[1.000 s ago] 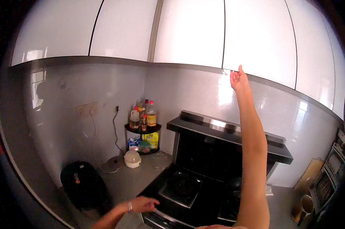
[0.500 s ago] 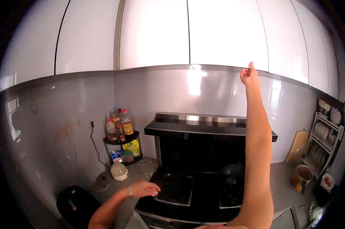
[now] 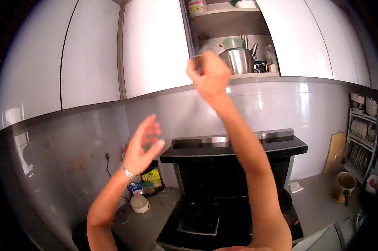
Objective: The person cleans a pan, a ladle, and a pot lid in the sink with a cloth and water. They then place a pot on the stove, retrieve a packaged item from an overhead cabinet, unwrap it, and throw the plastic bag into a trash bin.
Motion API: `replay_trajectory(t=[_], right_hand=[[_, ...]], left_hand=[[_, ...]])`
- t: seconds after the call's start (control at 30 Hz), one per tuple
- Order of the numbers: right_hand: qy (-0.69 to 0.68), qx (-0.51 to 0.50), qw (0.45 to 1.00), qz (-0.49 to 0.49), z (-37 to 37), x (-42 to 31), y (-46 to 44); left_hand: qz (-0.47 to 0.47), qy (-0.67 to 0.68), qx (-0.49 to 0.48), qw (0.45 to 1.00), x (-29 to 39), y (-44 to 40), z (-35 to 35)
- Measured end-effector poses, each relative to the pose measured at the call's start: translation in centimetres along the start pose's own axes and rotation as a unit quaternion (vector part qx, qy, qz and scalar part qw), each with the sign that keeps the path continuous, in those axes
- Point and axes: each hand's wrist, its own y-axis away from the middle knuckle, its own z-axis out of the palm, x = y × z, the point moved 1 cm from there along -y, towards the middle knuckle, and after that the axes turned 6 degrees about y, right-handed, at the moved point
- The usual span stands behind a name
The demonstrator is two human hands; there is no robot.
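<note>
My right hand, slightly blurred, is raised to the opened upper cabinet. Its fingers are curled at the lower edge of the cabinet door, which stands swung out and is seen edge-on. Inside the cabinet, just behind that hand, a stainless steel pot sits on the lower shelf with a pale green container on top. My left hand is lifted in mid-air in front of the tiled wall, fingers spread and nothing in it. A bracelet circles the left wrist.
Below are a black range hood and stove. On the left counter stand a small white appliance and a corner rack with a yellow package. At right are a brown pot, a cutting board and a dish rack.
The right hand has moved left, and the cabinet door has opened, exposing the shelves. My left hand has risen from above the stove, its fingers now spread. The camera view has shifted slightly.
</note>
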Motion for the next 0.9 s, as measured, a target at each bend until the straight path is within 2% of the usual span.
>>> replay_trajectory(t=[0.07,0.2,0.3,0.43,0.53,0.57,0.7,0.77,0.83,0.9], right_hand=[[-0.017,0.003,0.997,-0.071,1.6,-2.1,-0.3],[-0.012,-0.020,0.996,-0.081,3.4,-4.4,0.2],[-0.007,-0.034,0.996,-0.083,4.3,-5.2,0.6],[-0.007,-0.054,0.995,-0.086,4.7,-5.7,0.7],[0.002,-0.080,0.993,-0.082,4.4,-5.8,0.6],[0.007,-0.091,0.993,-0.081,4.2,-5.7,0.6],[-0.016,-0.181,0.979,-0.096,1.5,-4.7,2.1],[-0.010,-0.219,0.969,-0.113,-0.7,-2.7,3.4],[0.038,-0.236,0.968,-0.078,-1.8,1.5,5.4],[0.110,-0.302,0.947,-0.017,-3.9,5.9,6.1]], left_hand=[[0.043,-0.010,0.027,0.999,3.5,-3.1,-0.7],[0.125,0.011,0.091,0.988,8.8,-6.8,-2.1],[0.085,0.034,0.120,0.989,11.9,-8.7,-2.8],[0.031,-0.024,0.177,0.983,12.1,-11.3,-3.2],[0.017,-0.003,0.179,0.984,9.6,-13.8,-3.8],[-0.010,0.050,0.171,0.984,9.7,-13.9,-3.4],[-0.026,0.111,0.138,0.984,9.7,-13.3,-3.7],[-0.027,0.095,0.120,0.988,9.2,-13.5,-4.4],[-0.020,0.082,0.129,0.988,9.2,-13.4,-4.3],[-0.011,0.057,0.138,0.989,9.2,-13.6,-4.1]])
